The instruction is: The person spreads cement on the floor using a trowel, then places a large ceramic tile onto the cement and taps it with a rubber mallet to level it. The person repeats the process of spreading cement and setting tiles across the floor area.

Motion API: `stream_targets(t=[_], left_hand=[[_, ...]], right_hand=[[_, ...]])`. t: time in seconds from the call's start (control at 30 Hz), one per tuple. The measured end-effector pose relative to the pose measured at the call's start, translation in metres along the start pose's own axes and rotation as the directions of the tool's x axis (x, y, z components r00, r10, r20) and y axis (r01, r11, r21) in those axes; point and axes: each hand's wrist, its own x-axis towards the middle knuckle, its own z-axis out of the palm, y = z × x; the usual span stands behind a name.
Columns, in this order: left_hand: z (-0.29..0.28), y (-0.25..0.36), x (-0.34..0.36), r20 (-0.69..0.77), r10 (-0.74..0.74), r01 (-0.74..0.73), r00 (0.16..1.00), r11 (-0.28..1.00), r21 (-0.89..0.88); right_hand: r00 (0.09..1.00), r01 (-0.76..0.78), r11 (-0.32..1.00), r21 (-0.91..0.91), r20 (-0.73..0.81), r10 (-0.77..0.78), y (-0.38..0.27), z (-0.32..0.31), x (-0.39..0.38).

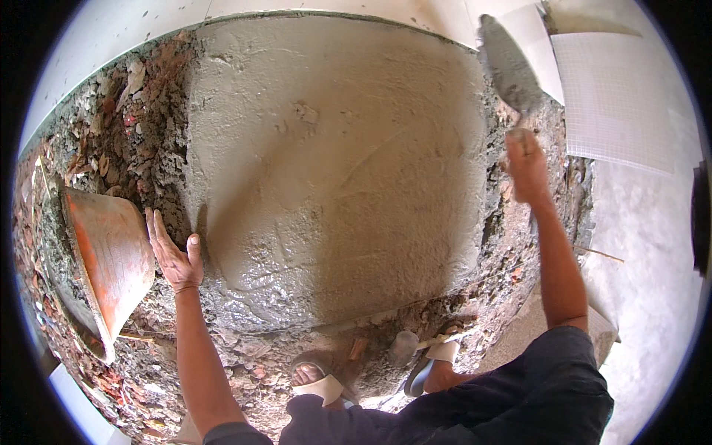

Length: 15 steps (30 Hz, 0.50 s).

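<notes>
At right, trowel (510,70), seemingly grey-smeared.

Handle of trowel (510,70): covered by right hand (528,167) | inside of orange tub (119,248), beside left hand (176,259): mostly hidden (wall blocks it) | dark object (700,219), right of right hand: cut off

Grey, grey, grey across the wet mortar (356,148), and the same grey coats the trowel (510,67)! Here's the basin (115,256): faded orange, streaked with grey. Brown rubble (111,137), flecked red and white; white panel (615,96), fine grid pattern; near-black shorts (519,389), cream sandal straps (325,389).
</notes>
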Motion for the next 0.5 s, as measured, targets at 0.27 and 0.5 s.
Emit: stream_targets(t=[0.27, 0.5], left_hand=[[-0.002, -0.001, -0.002, 0.01, -0.006, 0.006, 1.0, 1.0, 0.009], [0.0, 0.0, 0.001, -0.006, 0.001, -0.001, 1.0, 1.0, 0.015]], right_hand=[[0.972, -0.125, 0.966, 0.226, 0.224, 0.074, -0.037, 0.051, -0.025], [0.96, -0.045, 0.991, 0.125, 0.28, 0.008, -0.03, 0.057, -0.011]])
